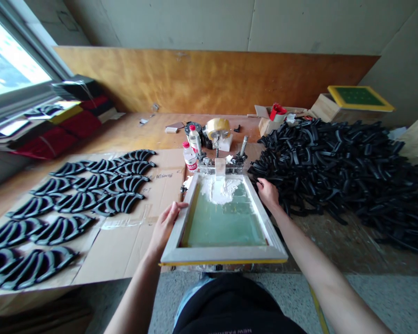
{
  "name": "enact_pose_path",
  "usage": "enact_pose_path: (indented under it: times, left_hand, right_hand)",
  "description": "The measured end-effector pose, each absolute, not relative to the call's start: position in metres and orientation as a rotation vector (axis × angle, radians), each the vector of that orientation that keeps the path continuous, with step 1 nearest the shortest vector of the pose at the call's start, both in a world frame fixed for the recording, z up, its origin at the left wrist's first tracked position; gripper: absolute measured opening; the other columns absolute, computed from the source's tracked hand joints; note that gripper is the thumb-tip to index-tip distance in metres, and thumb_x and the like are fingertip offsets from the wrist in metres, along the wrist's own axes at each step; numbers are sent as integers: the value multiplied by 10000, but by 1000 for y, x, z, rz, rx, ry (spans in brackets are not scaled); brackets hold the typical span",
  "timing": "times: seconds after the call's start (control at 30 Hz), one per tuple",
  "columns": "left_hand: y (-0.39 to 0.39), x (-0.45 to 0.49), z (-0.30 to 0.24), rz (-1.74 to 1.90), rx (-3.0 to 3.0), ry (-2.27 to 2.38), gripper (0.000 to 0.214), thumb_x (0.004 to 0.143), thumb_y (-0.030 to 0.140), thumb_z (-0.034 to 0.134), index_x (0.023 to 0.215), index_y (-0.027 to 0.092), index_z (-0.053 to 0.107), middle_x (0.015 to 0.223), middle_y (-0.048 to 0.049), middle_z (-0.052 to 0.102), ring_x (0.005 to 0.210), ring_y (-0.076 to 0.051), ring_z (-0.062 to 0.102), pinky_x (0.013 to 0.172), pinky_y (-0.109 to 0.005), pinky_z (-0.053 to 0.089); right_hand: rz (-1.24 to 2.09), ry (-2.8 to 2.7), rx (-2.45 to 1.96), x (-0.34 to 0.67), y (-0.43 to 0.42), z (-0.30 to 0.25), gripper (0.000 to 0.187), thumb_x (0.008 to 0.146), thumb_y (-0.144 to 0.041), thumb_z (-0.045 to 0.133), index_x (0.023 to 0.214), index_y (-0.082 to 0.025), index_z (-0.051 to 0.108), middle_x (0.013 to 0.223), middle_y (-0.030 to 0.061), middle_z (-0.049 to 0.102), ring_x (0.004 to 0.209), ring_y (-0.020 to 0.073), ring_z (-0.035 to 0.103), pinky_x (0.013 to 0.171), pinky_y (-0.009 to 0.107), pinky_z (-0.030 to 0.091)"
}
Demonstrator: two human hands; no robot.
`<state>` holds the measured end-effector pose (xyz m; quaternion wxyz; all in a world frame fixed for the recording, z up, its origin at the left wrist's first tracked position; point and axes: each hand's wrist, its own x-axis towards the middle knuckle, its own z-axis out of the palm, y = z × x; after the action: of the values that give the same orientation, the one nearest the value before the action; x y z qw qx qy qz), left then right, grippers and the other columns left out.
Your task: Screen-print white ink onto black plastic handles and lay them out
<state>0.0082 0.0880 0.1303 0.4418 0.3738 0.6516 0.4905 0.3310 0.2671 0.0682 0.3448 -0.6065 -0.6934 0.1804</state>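
Near the front edge of the brown wooden tabletop (135, 134), the pale rectangular green-mesh frame (226, 254) is touched by the left hand (167, 219), grip unclear; the right hand (269, 192) is curled, contents indiscernible. Level handling is advised.

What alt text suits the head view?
A person's left hand touches the left side of a screen-printing frame bearing white paste; the right hand is by its right side. Curved black parts lie heaped at right, rowed on cardboard at left.
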Motion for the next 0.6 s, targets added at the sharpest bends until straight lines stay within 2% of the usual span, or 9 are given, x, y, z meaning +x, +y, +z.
enact_pose_path:
  times: [0.07,0.17,0.23,0.3,0.4,0.6]
  left_hand:
    - [77,7,99,1110,890,1603,683,761,639,601,1254,166,596,772,-26,677,623,-164,607,528,-247,455]
    - [74,12,59,1075,869,1623,841,735,610,636,1426,178,429,707,3,645,626,-171,611,550,-255,466]
    - [76,15,42,1068,880,1692,816,742,607,624,1416,181,450,683,15,623,598,-158,592,539,-248,453]
    - [76,17,33,1061,873,1738,775,744,604,624,1386,189,494,719,2,641,609,-158,600,550,-249,457]
    - [76,16,28,1053,838,1758,756,742,600,631,1366,190,516,806,-31,681,674,-181,638,600,-270,487]
    - [74,17,24,1080,815,1729,752,753,611,616,1361,179,516,909,-69,707,789,-214,666,673,-296,512]
  right_hand:
    - [322,-1849,-1490,322,278,84,369,878,-200,591,1241,-138,612,1221,114,640,1164,219,570,1031,347,432]
    - [160,-2134,-1198,274,288,101,584,813,-210,696,1360,-156,499,1418,135,470,1300,260,441,1106,392,363]
    - [143,-2336,-1121,238,293,104,530,802,-181,706,1301,-160,530,1332,136,528,1228,258,487,1053,382,405]
    - [163,-2506,-1147,214,294,99,325,825,-147,664,1143,-160,602,1132,111,624,1079,239,558,949,348,455]
    - [170,-2658,-1173,209,285,88,102,859,-113,578,937,-152,630,941,89,659,928,221,586,843,315,458]
    - [315,-2887,-548,252,248,92,170,781,-30,546,842,-163,634,863,60,652,882,197,572,793,283,425]
